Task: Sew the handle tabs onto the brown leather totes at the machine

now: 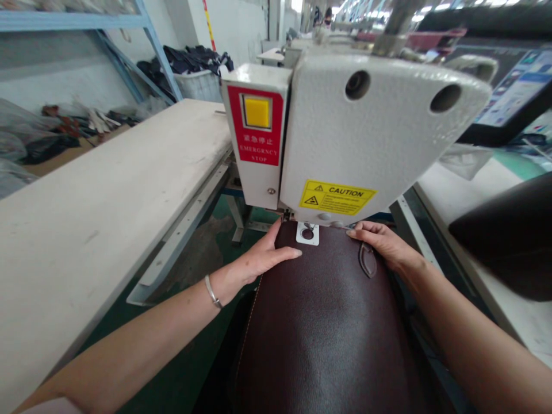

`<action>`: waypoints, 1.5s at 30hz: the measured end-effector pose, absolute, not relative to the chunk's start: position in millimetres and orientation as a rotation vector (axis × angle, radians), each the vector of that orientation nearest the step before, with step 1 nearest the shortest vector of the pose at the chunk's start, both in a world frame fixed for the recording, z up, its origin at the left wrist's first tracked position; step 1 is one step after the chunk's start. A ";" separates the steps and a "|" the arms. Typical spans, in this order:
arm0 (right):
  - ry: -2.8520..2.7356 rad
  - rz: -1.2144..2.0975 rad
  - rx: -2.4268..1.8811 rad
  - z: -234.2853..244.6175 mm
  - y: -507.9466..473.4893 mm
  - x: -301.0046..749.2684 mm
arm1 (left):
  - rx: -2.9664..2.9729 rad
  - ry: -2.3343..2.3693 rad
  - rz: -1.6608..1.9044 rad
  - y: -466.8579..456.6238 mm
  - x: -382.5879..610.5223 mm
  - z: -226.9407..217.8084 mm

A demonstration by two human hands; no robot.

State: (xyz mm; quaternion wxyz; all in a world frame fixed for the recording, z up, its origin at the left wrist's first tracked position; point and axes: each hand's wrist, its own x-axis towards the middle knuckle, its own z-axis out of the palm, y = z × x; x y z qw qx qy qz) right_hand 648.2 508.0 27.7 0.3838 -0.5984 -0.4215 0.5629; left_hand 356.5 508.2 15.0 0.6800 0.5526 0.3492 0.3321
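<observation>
Leather bag (pixel 321 339) under the sewing machine head (pixel 366 132): you are steadying it, your open left hand (pixel 263 256) and open right hand (pixel 382 244) pressing flat on it.

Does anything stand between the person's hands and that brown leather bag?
Nothing visible does: the left hand and the right hand both lie directly on the brown leather bag.
</observation>
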 end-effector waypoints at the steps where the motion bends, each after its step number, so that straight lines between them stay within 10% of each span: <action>1: -1.076 1.437 -1.528 27.2 508.2 648.4 | 1.227 0.792 0.745 507.9 357.1 15.4; 45: -1.176 1.426 -1.534 27.0 508.5 650.6 | 1.168 0.869 0.801 503.5 367.0 16.4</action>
